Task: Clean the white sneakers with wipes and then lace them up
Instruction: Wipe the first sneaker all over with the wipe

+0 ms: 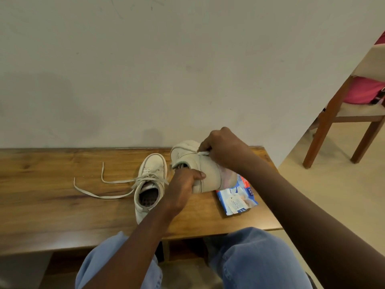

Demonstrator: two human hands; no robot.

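One white sneaker stands on the wooden table, its loose laces trailing out to the left. The second white sneaker is lifted and turned on its side. My left hand grips it at the heel and opening. My right hand presses a small white wipe against the sneaker's upper side. A blue and white pack of wipes lies on the table just right of the held sneaker, partly under it.
The table butts against a pale wall. A wooden chair with a pink item on its seat stands at the right on a light floor. My knees in blue jeans sit below the table's near edge.
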